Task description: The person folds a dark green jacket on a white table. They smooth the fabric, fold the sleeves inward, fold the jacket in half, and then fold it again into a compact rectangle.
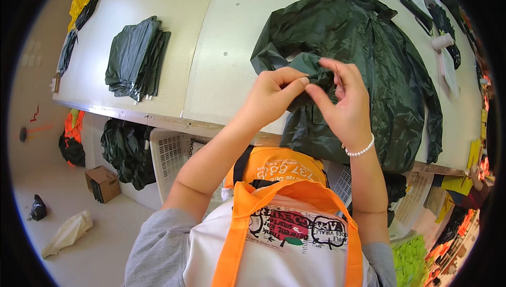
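A dark green waterproof jacket (342, 34) lies spread on the table, its collar at the far side. One sleeve is folded in toward the middle, and its bunched cuff end is raised between my hands. My left hand (279, 89) pinches the edge of this cuff between thumb and forefinger. Close against the cuff's other side, my right hand (345, 97), with a beaded bracelet at the wrist, has its thumb and forefinger apart. The right thumb touches the cloth beside the left thumb. The right hand's remaining fingers are curled and partly hidden.
To the left on the pale table (211, 76) is a stack of folded dark green garments (134, 60). Below the table edge stand a white plastic basket (168, 152), a hanging dark bundle (126, 150) and a cardboard box (103, 184). A white roll (443, 41) sits far right.
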